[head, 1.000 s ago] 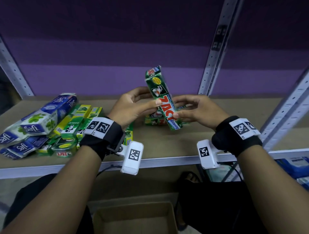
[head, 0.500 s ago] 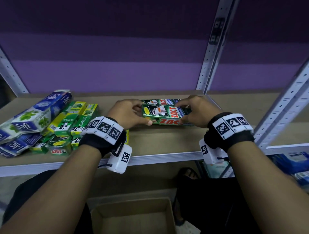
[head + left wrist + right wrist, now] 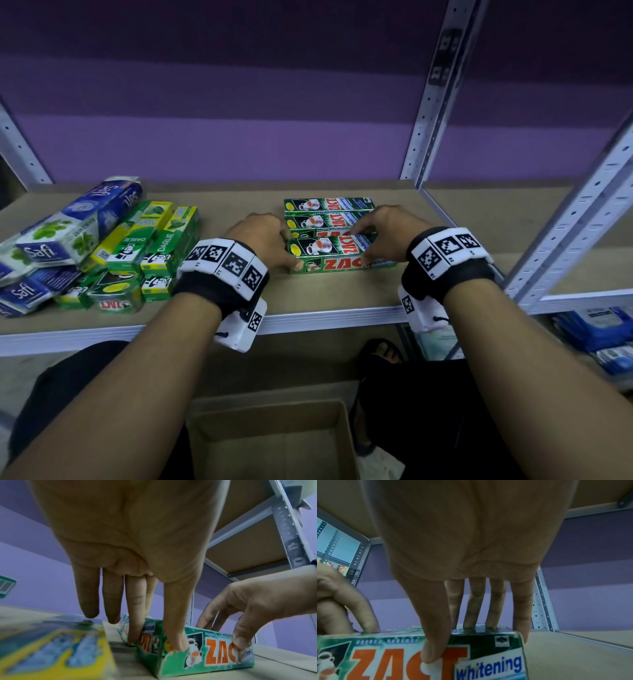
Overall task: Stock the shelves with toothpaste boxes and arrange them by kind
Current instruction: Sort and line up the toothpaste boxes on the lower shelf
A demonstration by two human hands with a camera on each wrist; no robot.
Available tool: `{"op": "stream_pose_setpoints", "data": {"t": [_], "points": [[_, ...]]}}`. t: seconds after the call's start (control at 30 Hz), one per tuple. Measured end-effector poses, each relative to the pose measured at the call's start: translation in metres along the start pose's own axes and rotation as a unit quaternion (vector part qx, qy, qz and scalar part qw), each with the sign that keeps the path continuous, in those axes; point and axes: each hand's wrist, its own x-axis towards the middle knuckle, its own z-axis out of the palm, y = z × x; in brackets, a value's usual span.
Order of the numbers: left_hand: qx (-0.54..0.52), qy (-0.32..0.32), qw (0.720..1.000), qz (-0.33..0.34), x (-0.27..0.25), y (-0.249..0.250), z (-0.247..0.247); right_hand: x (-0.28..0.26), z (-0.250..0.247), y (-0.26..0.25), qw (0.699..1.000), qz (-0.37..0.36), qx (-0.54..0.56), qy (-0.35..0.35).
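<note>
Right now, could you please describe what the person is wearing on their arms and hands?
Both hands, left hand and right hand, are bare, as are the forearms. Each wrist carries a black band topped with white blocks printed with black square codes, plus a white camera unit underneath.

Left hand (image 3: 263, 240) and right hand (image 3: 383, 233) hide both ends of the nearest Zact box (image 3: 337, 255). Safi boxes (image 3: 37, 253) cut off at frame's left edge. Blurred yellow box (image 3: 51, 651) in left wrist view, probably Darlie (print unreadable).
</note>
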Motion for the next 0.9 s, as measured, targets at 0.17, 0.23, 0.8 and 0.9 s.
{"op": "stream_pose_setpoints", "data": {"t": [0.17,0.23,0.8,0.9], "points": [[0.005,0.035,0.999,-0.013,0.005,-0.002,0.001,0.000,-0.007,-0.005,1.000,0.020,-0.008,0.006],[0.016,0.056,0.998,-0.014,0.005,-0.003,0.001,0.001,-0.009,-0.006,0.999,0.029,-0.021,0.005],[-0.012,0.063,0.998,0.012,0.005,-0.007,-0.004,0.020,-0.006,-0.008,0.998,0.057,0.007,0.004],[-0.024,0.102,0.994,0.021,-0.004,-0.017,-0.016,0.016,-0.009,-0.014,0.997,0.031,0.049,0.049]]}}
